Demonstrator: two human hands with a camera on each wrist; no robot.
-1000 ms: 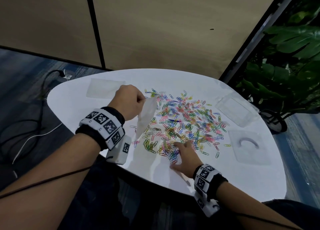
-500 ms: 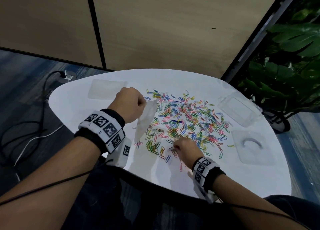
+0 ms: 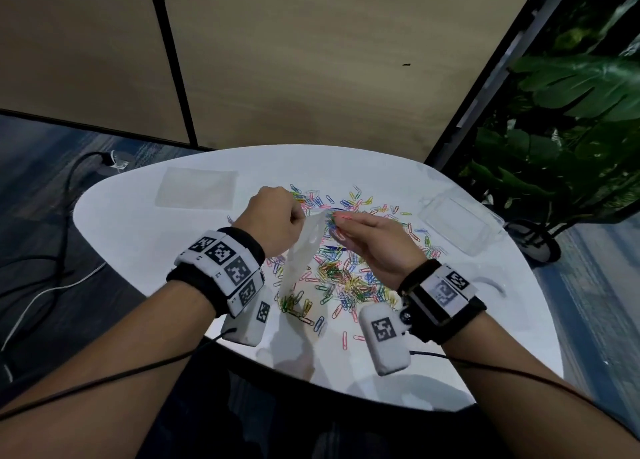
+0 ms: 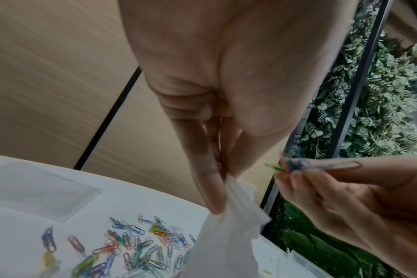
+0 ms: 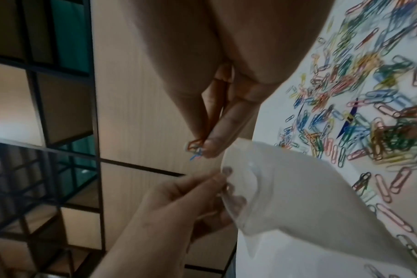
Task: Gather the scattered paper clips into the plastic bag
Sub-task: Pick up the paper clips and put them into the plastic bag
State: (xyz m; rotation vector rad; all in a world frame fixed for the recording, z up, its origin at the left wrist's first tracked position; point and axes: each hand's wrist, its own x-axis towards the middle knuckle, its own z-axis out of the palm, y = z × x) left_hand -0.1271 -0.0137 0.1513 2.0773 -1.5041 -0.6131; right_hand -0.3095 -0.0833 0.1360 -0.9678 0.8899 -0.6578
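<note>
Left hand (image 3: 277, 219) pinches the plastic bag (image 3: 299, 254) by its top edge; it hangs limp above the bench (image 3: 121, 216). Right hand (image 3: 372, 242) pinches a few paper clips (image 5: 194, 150) just beside the mouth. Film looks soft and slippery: I'd grip near the rim. Loose paper clips (image 3: 346, 275) are light, snag-prone, scattered mid-bench.

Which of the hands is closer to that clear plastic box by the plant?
The right hand. It hovers over the clip pile, left of the clear box. The left hand is farther left, holding the plastic bag.
</note>
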